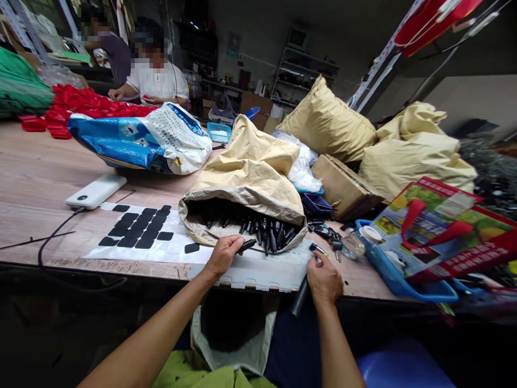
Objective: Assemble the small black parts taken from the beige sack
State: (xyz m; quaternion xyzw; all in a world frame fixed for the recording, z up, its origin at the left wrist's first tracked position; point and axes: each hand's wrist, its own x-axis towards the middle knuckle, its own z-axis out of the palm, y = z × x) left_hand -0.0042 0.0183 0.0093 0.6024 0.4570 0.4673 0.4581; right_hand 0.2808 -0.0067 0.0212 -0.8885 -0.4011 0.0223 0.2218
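Observation:
My left hand [223,255] is closed on a small black plastic part [246,246] just in front of the mouth of a tan sack [250,178]. That sack lies on its side on the wooden table [36,178] and is full of several similar black parts [262,229]. My right hand [323,280] is closed round a black tool handle [299,297] that sticks down past the table edge, its metal tip [317,249] pointing up. Both hands rest over a grey flat board [262,272].
A white sheet with black stick-on pads [137,229] lies to the left, beside a white power bank [96,192]. A blue-white bag [141,137], tan sacks [412,145], a cardboard box [343,186] and a blue basket [404,280] crowd the table. Two people sit far left by red parts [81,105].

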